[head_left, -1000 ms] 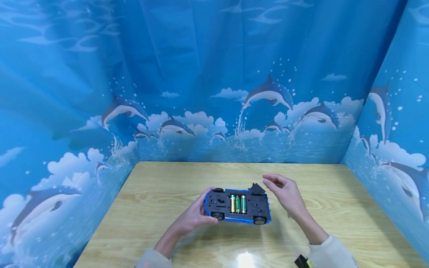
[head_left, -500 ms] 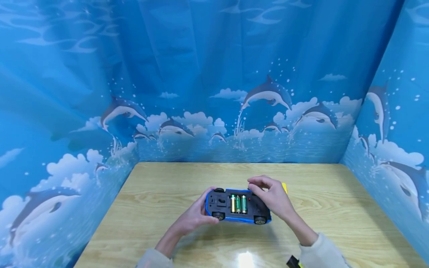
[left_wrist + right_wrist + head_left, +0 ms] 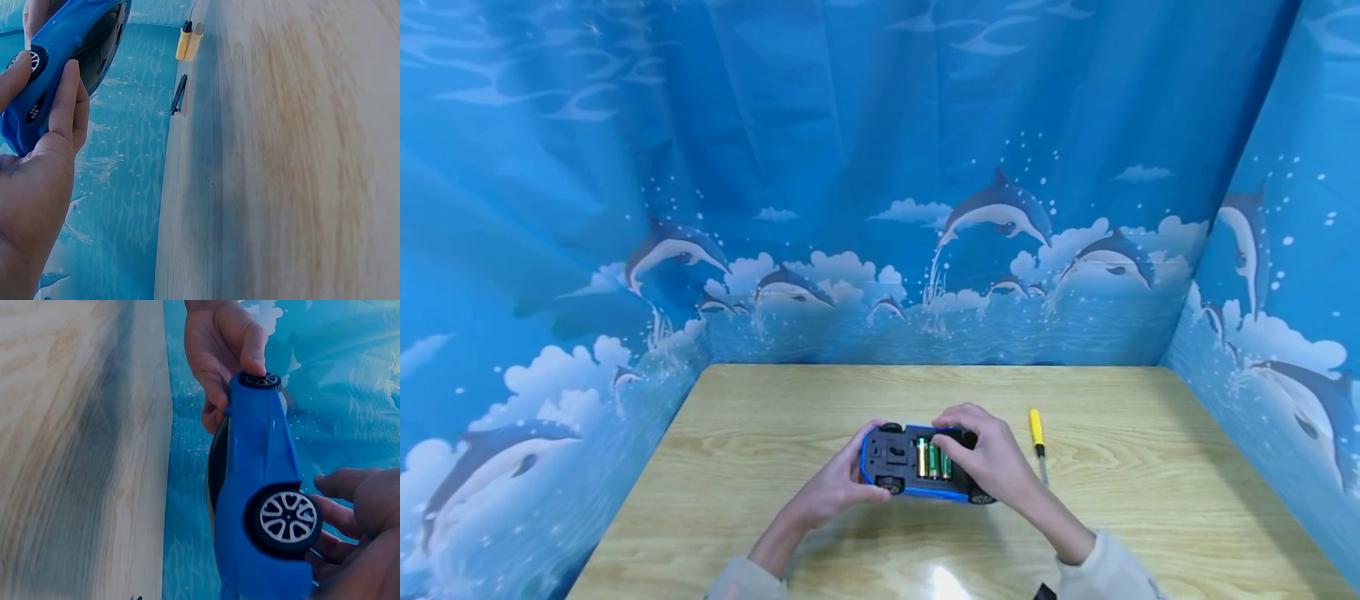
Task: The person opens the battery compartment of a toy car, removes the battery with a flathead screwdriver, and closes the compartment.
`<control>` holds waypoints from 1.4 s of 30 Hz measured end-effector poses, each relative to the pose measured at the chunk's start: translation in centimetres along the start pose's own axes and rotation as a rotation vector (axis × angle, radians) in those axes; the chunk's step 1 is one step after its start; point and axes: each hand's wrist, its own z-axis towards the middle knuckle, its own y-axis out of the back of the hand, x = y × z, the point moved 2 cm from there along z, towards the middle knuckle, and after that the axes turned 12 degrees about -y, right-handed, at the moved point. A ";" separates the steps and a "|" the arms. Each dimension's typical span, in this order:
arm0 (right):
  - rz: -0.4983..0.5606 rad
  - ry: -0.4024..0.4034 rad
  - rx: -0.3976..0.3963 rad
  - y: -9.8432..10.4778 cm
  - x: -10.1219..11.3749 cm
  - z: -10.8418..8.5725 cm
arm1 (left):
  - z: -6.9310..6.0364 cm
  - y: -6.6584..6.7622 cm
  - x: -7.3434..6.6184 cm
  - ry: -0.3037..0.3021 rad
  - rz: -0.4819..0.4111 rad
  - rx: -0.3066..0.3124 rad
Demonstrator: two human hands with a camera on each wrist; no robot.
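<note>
In the head view a blue toy car [image 3: 876, 471] is held up with its black underside showing and green-and-gold batteries [image 3: 922, 460] in an uncovered compartment. My left hand [image 3: 829, 493] grips its left end, thumb by one wheel; the left wrist view shows that hand [image 3: 37, 200] pinching the blue body [image 3: 59, 47]. Bent over the car's right half, my right hand [image 3: 996, 458] has its thumb tip beside the batteries, partly covering them. In the right wrist view this hand [image 3: 375, 531] has its fingers loosely bent near the underside, with nothing visible between them; contact is unclear.
A yellow-handled screwdriver [image 3: 1037, 427] lies on the wooden table [image 3: 760, 417] right of the car. The left wrist view also shows a small black piece [image 3: 179, 95] on the tabletop. Dolphin-printed blue sheets [image 3: 850, 167] stand behind and at both sides.
My right hand has moved left from beside the car to over its underside, near the batteries, uncovering the screwdriver to view. My left hand and the car have hardly moved.
</note>
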 end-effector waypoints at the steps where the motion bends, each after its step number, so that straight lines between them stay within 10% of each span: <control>1: 0.000 0.012 0.001 -0.1 0.0 0.0 | 0.0 0.0 0.0 -0.002 0.001 0.003; 42: -0.097 -0.019 0.080 -1.5 -0.4 -0.4 | 0.1 -0.4 0.3 -0.002 -0.022 0.005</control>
